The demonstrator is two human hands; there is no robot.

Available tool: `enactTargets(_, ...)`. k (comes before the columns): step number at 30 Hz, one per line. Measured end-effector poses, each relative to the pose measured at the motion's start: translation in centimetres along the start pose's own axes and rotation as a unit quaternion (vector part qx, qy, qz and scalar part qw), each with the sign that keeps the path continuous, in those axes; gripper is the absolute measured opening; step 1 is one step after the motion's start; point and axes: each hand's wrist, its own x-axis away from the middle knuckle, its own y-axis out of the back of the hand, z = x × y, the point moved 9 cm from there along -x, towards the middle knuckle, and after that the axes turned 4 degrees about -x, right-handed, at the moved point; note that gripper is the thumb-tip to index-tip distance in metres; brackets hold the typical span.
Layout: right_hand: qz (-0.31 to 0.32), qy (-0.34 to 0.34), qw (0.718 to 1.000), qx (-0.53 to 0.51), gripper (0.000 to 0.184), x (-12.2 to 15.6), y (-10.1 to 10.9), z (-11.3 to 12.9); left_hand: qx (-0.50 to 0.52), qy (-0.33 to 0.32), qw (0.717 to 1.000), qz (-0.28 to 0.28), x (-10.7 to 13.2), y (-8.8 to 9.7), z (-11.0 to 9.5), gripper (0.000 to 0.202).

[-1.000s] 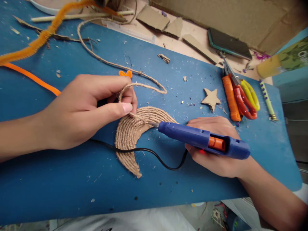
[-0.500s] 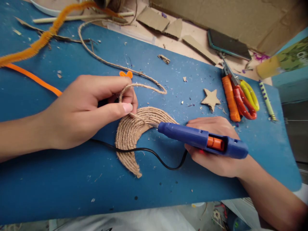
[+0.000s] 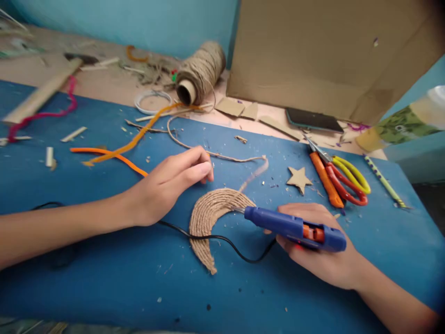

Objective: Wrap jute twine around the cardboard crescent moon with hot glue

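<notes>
A glue gun [image 3: 278, 222] with a blue body is gripped in my right hand [image 3: 320, 260]. Its metal tip is at the inner edge of a crescent [image 3: 205, 215] covered in rows of twine. My left hand [image 3: 170, 185] hovers up and left of the crescent, fingers curled in and thumb against them, with nothing visible in the grasp. A loose length of twine [image 3: 236, 160] loops beyond that hand; its stretch down to the crescent is blurred. The black cord [image 3: 222, 239] crosses the crescent's lower part.
A cardboard star [image 3: 299, 180], an orange-handled cutter [image 3: 327, 181], pliers [image 3: 347, 188] and a striped pencil-like stick [image 3: 384, 181] lie rightward. Behind are a twine spool [image 3: 206, 67], a phone [image 3: 314, 120] and a cardboard panel [image 3: 313, 55]. Orange pipe cleaner [image 3: 139, 137] lies left.
My left hand has let go of the twine, which now swings away to the right. The glue gun stays at the crescent. The view has tilted up, showing the spool and wall.
</notes>
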Motion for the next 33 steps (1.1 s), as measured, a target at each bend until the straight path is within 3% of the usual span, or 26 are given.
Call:
enactTargets(3,-0.032,0.015,0.999,0.007,0.024,0.4,0.3,0.1,-0.152,0.005,0.988,-0.001,-1.2,2.7,-0.3,0.034)
enactTargets(5,-0.049,0.032,0.998,-0.002,0.022,0.5,0.4,0.6,-0.290,0.014,0.957,0.005,-2.3,5.5,0.0,0.030)
enactTargets(8,-0.080,0.052,0.995,-0.026,0.021,0.5,1.0,1.5,-0.357,0.031,0.933,-0.039,-4.0,10.7,0.8,0.021)
enactTargets(10,-0.106,0.044,0.993,-0.038,0.021,0.5,1.5,1.8,-0.376,0.029,0.925,-0.051,-5.2,12.6,1.3,0.023)
enactTargets(12,-0.135,0.018,0.990,-0.042,0.016,0.5,2.1,1.7,-0.383,0.010,0.923,-0.029,-6.5,12.4,1.6,0.024)
enactTargets(18,-0.168,-0.048,0.982,-0.073,0.004,0.3,2.5,0.7,-0.410,-0.046,0.909,0.062,-11.5,5.8,1.3,0.030)
enactTargets(21,-0.172,-0.062,0.979,-0.092,0.009,0.2,2.4,0.1,-0.421,-0.048,0.901,0.088,-13.7,4.0,0.7,0.031)
enactTargets(27,-0.204,-0.068,0.970,-0.114,0.004,-0.1,3.0,-0.2,-0.435,-0.044,0.893,0.109,-15.4,4.4,-0.1,0.030)
enactTargets(33,-0.193,-0.090,0.975,-0.067,0.017,-0.4,2.6,-0.7,-0.425,-0.033,0.901,0.080,-15.6,6.1,-0.6,0.039)
